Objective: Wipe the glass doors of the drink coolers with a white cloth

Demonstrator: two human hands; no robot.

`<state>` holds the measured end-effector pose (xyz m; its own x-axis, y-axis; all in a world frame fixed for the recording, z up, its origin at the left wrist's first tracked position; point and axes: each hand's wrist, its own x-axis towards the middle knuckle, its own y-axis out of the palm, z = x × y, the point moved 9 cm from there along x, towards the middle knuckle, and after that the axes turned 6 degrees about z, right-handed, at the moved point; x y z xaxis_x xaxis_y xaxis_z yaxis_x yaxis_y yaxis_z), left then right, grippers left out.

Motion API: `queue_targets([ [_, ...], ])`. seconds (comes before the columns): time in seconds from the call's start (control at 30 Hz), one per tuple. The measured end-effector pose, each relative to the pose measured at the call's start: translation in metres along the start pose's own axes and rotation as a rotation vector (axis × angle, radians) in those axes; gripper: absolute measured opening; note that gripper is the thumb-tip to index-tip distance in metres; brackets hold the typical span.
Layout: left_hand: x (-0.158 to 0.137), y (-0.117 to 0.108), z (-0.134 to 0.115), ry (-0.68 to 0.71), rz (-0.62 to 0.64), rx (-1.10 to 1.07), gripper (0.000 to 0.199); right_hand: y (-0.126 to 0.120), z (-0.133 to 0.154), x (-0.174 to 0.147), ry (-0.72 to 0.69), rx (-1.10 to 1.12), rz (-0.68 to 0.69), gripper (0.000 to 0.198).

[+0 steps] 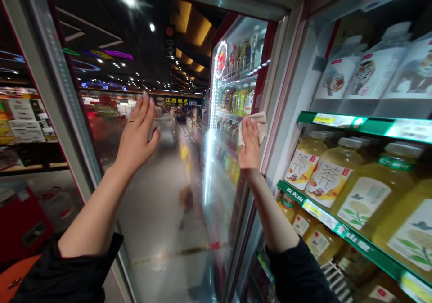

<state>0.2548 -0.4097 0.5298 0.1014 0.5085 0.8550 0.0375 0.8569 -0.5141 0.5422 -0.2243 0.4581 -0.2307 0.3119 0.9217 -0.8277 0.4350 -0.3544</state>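
Note:
A glass fridge door [158, 186] in a grey metal frame stands swung out in front of me. My left hand [138, 129] is raised near the glass at its left half, fingers stretched out and holding nothing; whether its palm touches the pane I cannot tell. On the right side of the door, my right hand [249, 145] presses a pale cleaning cloth [261, 125] flat against the glass near the frame. The cloth sticks out around the fingers and under the palm. Smears or haze blur the lower part of the pane.
To the right, fridge shelves hold large yellow tea bottles [332, 170] and clear tiger-label bottles [376, 69] behind green price strips [364, 125]. A lit fridge [232, 91] appears in the glass. At the lower left is a red box-shaped unit [27, 226].

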Motion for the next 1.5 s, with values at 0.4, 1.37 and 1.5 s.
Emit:
queue_targets([
  [0.4, 0.006, -0.005, -0.013, -0.086, 0.083, 0.083, 0.071, 0.037, 0.017, -0.065, -0.016, 0.055, 0.183, 0.086],
  [1.37, -0.022, -0.039, -0.029, 0.107, -0.076, 0.088, 0.083, 0.036, 0.097, -0.027, -0.241, 0.071, 0.222, 0.094],
  [1.5, -0.029, -0.049, -0.032, 0.166, -0.051, 0.085, 0.081, 0.032, 0.094, -0.021, -0.182, 0.111, 0.161, 0.093],
])
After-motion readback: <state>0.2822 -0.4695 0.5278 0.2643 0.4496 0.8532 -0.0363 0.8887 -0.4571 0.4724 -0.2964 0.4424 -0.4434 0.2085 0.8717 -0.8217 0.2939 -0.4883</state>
